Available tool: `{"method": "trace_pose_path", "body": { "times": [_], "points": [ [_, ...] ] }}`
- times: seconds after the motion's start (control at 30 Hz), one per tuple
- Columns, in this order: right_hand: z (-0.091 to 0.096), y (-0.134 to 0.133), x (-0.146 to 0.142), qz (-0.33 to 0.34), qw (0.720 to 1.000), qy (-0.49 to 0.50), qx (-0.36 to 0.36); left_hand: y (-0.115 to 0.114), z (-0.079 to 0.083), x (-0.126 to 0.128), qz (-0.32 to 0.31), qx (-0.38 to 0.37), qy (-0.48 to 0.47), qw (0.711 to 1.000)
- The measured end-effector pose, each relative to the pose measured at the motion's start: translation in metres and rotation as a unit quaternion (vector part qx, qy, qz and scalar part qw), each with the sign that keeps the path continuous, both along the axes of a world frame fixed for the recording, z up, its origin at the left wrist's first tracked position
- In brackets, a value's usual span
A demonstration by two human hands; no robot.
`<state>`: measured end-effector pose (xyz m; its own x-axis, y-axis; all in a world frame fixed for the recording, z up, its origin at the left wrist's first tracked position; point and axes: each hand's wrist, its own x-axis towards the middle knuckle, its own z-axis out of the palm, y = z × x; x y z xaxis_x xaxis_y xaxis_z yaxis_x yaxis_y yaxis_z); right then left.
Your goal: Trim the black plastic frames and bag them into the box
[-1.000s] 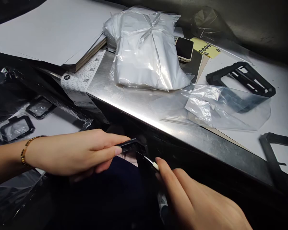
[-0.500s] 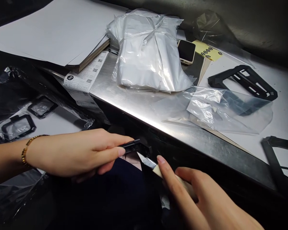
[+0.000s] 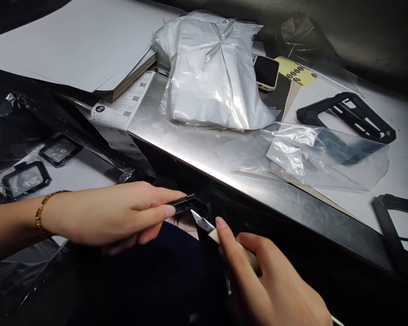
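My left hand [image 3: 125, 215] pinches a small black plastic frame [image 3: 202, 207] between thumb and fingers, just in front of the bench edge. Part of the frame is covered by the fingers. A utility knife [image 3: 213, 233] with a pale handle is gripped in my right hand [image 3: 265, 276], the index finger stretched along its top. The blade's tip is at the inner side of the frame; whether it touches the plastic I cannot tell. Over my lap lies dark cloth [image 3: 149, 280], below both hands.
On the metal bench [image 3: 190, 149] lie a tied bundle of clear bags [image 3: 207, 81], a phone [image 3: 266, 72], a yellow sticker sheet [image 3: 295, 70], black plastic frames [image 3: 347, 115] and a loose clear bag [image 3: 329, 158]. White sheets [image 3: 71, 40] are stacked behind; bagged black frames [image 3: 26, 179] lie left.
My right hand has moved left and slightly up, bringing the knife blade closer to the black frame. My left hand still holds the frame, shifted slightly.
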<state>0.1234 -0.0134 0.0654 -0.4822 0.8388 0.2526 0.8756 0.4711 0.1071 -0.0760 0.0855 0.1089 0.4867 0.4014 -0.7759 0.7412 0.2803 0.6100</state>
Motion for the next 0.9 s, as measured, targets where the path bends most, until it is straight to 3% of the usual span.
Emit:
{"method": "trace_pose_path", "body": {
  "times": [0.13, 0.27, 0.4, 0.67, 0.9],
  "points": [
    [-0.005, 0.004, -0.002, 0.004, 0.997, 0.069, 0.029, 0.001, 0.000, 0.001, -0.007, -0.008, -0.013, 1.000],
    [-0.003, 0.004, 0.004, 0.008, 0.993, 0.118, -0.008, 0.002, 0.000, 0.001, -0.018, -0.004, -0.026, 1.000],
    [0.000, -0.001, 0.010, -0.012, 0.995, 0.090, -0.036, 0.002, -0.001, 0.001, -0.021, -0.002, -0.029, 0.999],
    [-0.002, 0.001, 0.007, 0.011, 1.000, 0.011, -0.022, 0.001, -0.001, 0.001, -0.009, -0.011, -0.029, 0.999],
    [0.005, 0.000, 0.005, -0.007, 0.999, 0.017, -0.039, 0.001, -0.001, 0.000, -0.019, 0.008, -0.024, 0.999]
  ]
}}
